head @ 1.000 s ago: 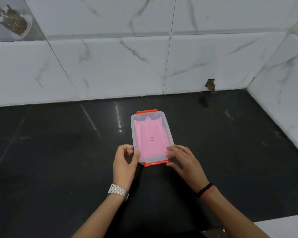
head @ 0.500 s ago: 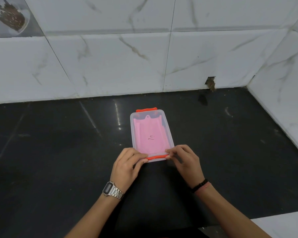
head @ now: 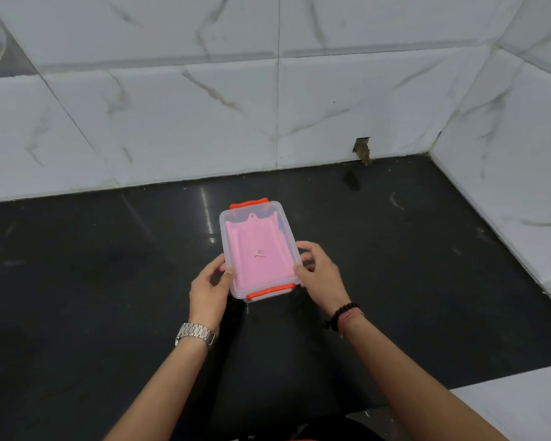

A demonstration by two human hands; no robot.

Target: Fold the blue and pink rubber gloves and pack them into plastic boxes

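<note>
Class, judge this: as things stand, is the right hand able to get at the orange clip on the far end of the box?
Probably yes. The right hand grips the box by its near right side, and nothing lies between it and the far clip; it would have to loosen its grip first.

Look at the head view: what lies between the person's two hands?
The plastic box, lid on with pink glove inside, sits between the left hand and right hand, which grip its long sides.

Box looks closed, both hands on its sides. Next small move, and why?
Probably carry the plastic box aside and set it down. The lid is on, both orange latches look down, pink glove sits inside, and left hand and right hand grip its long sides, so this box seems finished.
</note>
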